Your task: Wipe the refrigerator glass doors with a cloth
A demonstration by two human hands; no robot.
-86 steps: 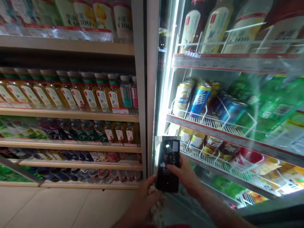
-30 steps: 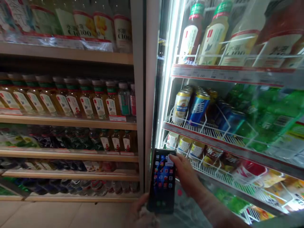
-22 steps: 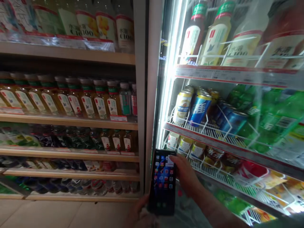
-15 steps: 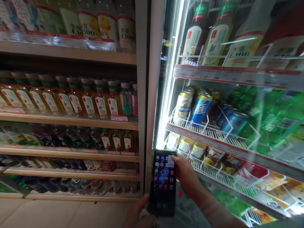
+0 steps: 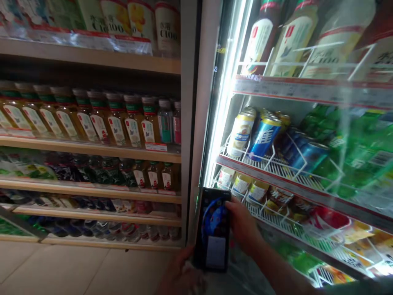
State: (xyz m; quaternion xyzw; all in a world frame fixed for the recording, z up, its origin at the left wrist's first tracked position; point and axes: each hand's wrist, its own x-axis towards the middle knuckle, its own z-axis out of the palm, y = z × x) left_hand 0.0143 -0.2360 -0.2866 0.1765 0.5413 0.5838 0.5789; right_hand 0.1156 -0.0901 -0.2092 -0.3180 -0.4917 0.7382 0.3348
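A dark smartphone is held upright near the bottom middle, its lit screen showing a blue swirl and a pale panel low down. My left hand grips its lower left corner; this hand is blurred, and something whitish and crumpled shows at its fingers, too unclear to name. My right hand closes on the phone's right side, with the thumb at the upper right edge of the screen. The fingers behind the phone are hidden. Beyond it stands a glass-fronted drinks cooler with its bright light strip.
Wooden shelves to the left carry rows of bottled drinks. In the cooler, wire racks hold a blue can, a white and gold can and green bottles. A post divides shelves and cooler. Pale floor tiles lie below.
The phone's screen has gone from a grid of app icons to a blue swirl with a pale panel low down. The view has shifted slightly; both hands keep their hold.
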